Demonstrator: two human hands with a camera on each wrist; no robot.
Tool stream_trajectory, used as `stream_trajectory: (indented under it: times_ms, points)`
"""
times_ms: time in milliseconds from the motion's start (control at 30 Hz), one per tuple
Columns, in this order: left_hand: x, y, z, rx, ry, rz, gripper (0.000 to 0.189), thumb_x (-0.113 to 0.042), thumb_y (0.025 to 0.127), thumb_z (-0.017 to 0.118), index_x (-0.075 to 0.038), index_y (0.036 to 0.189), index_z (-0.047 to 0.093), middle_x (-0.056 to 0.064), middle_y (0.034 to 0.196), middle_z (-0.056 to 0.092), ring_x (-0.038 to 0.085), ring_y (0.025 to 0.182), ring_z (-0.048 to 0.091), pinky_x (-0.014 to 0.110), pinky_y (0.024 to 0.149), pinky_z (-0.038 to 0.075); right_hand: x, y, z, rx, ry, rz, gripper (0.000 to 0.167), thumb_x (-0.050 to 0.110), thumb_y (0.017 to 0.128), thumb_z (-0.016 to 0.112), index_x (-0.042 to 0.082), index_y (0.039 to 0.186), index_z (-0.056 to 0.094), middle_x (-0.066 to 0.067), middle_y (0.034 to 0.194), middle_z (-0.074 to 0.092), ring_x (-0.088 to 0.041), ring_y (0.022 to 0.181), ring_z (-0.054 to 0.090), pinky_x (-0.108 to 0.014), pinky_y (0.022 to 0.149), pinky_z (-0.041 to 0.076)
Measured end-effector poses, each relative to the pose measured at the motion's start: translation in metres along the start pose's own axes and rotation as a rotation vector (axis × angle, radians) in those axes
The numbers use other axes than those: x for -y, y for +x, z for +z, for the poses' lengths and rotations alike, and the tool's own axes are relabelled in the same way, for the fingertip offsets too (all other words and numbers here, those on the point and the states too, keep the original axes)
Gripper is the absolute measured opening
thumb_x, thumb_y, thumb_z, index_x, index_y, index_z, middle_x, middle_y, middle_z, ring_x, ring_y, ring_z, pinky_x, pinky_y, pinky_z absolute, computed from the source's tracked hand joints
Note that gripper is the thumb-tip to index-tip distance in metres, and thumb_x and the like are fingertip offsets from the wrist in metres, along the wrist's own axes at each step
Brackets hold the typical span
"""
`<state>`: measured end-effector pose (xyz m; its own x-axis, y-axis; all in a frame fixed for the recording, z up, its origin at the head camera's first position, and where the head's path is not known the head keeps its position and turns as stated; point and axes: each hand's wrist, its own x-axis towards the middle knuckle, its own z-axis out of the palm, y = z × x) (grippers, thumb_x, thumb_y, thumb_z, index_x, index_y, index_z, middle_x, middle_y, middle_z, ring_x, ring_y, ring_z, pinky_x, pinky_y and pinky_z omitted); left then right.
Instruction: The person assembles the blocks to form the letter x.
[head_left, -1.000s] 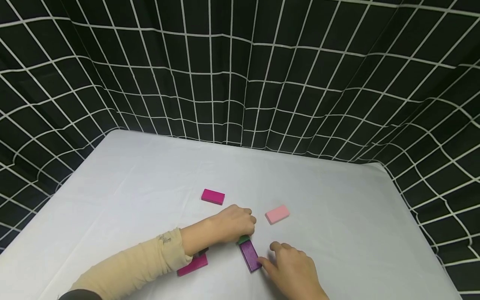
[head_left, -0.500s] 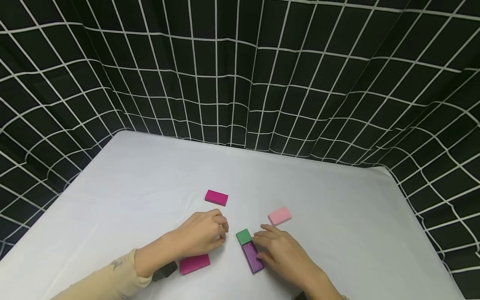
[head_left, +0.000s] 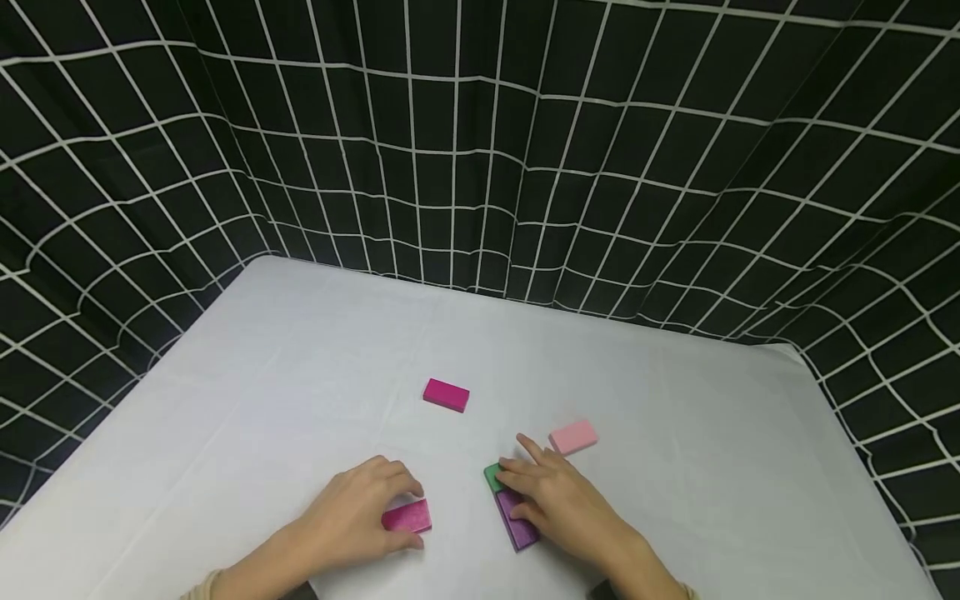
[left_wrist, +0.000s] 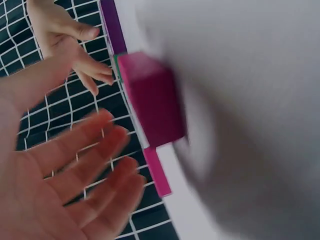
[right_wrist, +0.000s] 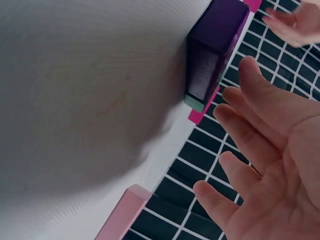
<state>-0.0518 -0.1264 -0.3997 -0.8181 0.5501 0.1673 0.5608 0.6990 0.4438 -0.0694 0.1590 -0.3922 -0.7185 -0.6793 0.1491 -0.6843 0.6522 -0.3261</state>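
Near magenta block (head_left: 410,517) is lying nine o'clock of purple block (head_left: 519,533); left hand (head_left: 356,510) is surrounding it, right hand (head_left: 561,502) hovering, all fingers released; probably handling light, stiff, pinching best at twelve/six o'clock sides

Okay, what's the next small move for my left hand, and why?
Probably close the left hand gently on the near magenta block. Its fingers and thumb frame that block but look loose, not gripping. Meanwhile, the right hand is over the purple block and green block, which lie end to end.
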Motion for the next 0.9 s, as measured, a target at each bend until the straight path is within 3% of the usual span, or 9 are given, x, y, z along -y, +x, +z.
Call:
stream_trajectory:
  times_ms: [67,200,500,900]
  points:
    - [0.0,-0.005,0.004,0.017,0.0,-0.06,0.041,-0.034,0.069,0.085,-0.014,0.101,0.07,-0.009,0.096,0.064,0.01,0.088,0.056,0.031,0.071,0.05,0.0,0.0,0.001,-0.012,-0.013,-0.008,0.041,0.011,0.078,0.079,0.003,0.117,0.07,-0.007,0.123,0.066,-0.036,0.129,0.047,-0.056,0.101,0.037]
    - [0.001,-0.012,0.008,0.031,-0.015,-0.118,0.046,-0.026,0.068,0.086,-0.009,0.107,0.069,-0.005,0.097,0.064,0.014,0.087,0.059,0.035,0.075,0.051,0.0,-0.001,0.002,-0.016,-0.034,0.01,0.039,0.009,0.078,0.079,0.003,0.115,0.071,-0.006,0.121,0.067,-0.034,0.128,0.049,-0.053,0.101,0.039]
    - [0.004,-0.011,0.011,0.049,-0.061,-0.145,0.045,-0.02,0.065,0.088,-0.005,0.104,0.07,-0.005,0.09,0.064,0.014,0.081,0.061,0.035,0.071,0.051,0.001,0.0,0.005,0.005,-0.07,0.035,0.035,0.011,0.078,0.079,0.003,0.112,0.073,-0.008,0.119,0.068,-0.03,0.119,0.058,-0.044,0.095,0.047]
    - [0.003,-0.009,0.012,0.035,-0.073,-0.144,0.035,-0.012,0.062,0.088,-0.005,0.092,0.071,-0.005,0.082,0.064,0.007,0.072,0.057,0.03,0.065,0.05,-0.001,0.0,0.005,-0.001,-0.049,0.036,0.035,0.013,0.08,0.078,0.004,0.113,0.072,-0.006,0.118,0.068,-0.027,0.111,0.062,-0.042,0.092,0.049]
